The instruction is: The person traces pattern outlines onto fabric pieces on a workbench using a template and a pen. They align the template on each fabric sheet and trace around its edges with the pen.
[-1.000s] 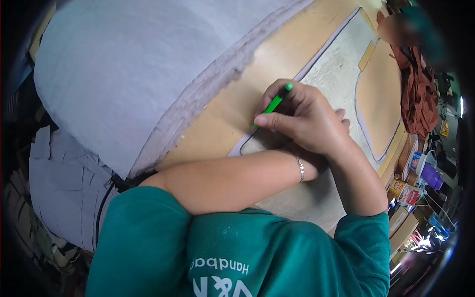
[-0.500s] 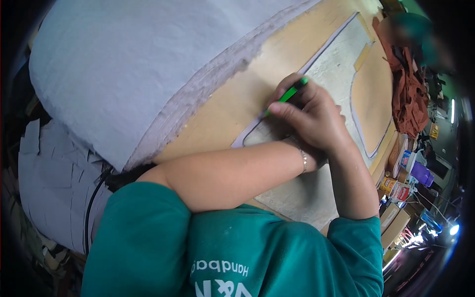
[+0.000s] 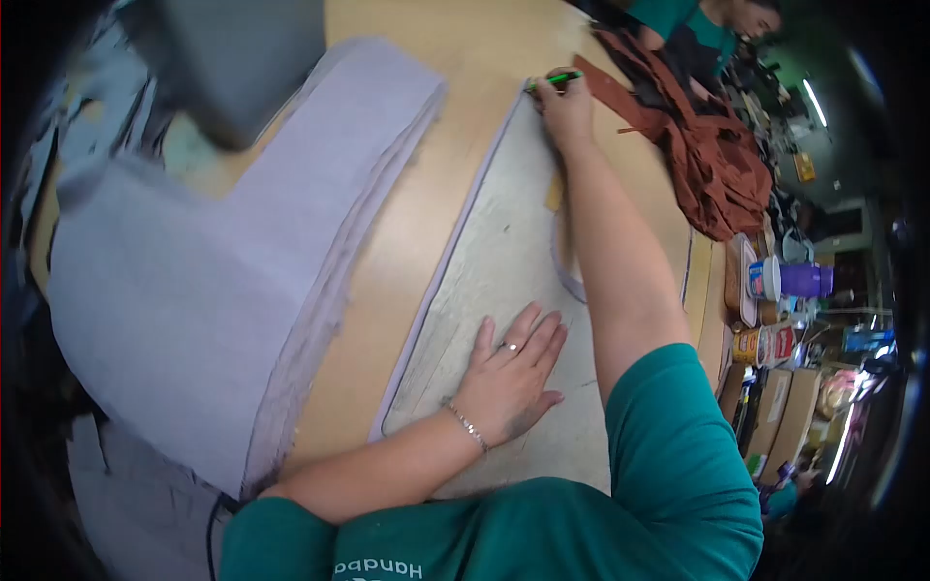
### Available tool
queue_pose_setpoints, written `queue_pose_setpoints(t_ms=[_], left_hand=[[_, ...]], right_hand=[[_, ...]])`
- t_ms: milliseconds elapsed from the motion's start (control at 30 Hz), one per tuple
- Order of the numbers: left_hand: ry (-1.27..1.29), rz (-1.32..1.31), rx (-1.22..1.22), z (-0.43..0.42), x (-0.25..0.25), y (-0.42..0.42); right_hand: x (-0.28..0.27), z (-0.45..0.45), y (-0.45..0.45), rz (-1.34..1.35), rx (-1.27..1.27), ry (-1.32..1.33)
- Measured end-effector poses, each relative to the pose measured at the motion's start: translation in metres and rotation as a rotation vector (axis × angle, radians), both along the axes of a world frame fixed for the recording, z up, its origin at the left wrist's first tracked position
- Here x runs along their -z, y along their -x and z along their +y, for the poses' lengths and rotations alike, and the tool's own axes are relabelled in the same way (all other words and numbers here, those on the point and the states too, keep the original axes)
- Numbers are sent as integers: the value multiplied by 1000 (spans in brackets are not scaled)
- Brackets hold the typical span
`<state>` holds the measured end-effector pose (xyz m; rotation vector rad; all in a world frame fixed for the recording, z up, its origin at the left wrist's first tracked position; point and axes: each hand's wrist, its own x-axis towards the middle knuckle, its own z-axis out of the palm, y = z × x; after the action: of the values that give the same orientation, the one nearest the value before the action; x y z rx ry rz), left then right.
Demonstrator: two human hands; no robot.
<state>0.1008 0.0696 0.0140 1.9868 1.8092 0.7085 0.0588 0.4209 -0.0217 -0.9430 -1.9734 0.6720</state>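
Note:
My right hand pinches a green pen at the far upper corner of a large grey pattern template. The pen's tip end points to the left, at that corner. My left hand lies flat on the template's near part, fingers spread, with a ring and a bracelet. A strip of lilac sheet shows beneath the template along its left edge. The template has a curved cut-out on its right side, partly hidden behind my right forearm.
A thick stack of lilac sheets covers the table's left side. Crumpled rust-brown fabric lies at the far right edge. Tubs and cardboard boxes stand at the right. A person in a green shirt is beyond the table.
My right hand has moved with the pen from the template's left edge up to its far corner. My left hand, earlier mostly hidden under the crossed right wrist, now lies flat in view. The camera view has shifted.

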Motion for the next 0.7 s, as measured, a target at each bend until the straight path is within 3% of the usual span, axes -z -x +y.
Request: queue_pose_setpoints(t_ms=[33, 100, 200, 300, 333, 433, 567, 700], left_hand=[[7, 19, 9, 1, -2, 0], [53, 3, 37, 2, -7, 2], [89, -42, 50, 6, -19, 6], [141, -173, 23, 18, -30, 18], [167, -236, 0, 24, -31, 21], [22, -159, -32, 80, -32, 38], [-176, 226, -205, 175, -17, 47], [43, 273, -328, 211, 1, 53]], right_hand=[[-10, -10, 2, 112, -39, 131], [0, 12, -3, 232, 66, 1], [-8, 24, -41, 573, 119, 128], [-7, 12, -75, 739, 168, 429], [-3, 12, -75, 769, 108, 382], [12, 20, -69, 463, 229, 142], [11, 15, -68, 434, 313, 157], [-10, -6, -69, 264, 312, 114]])
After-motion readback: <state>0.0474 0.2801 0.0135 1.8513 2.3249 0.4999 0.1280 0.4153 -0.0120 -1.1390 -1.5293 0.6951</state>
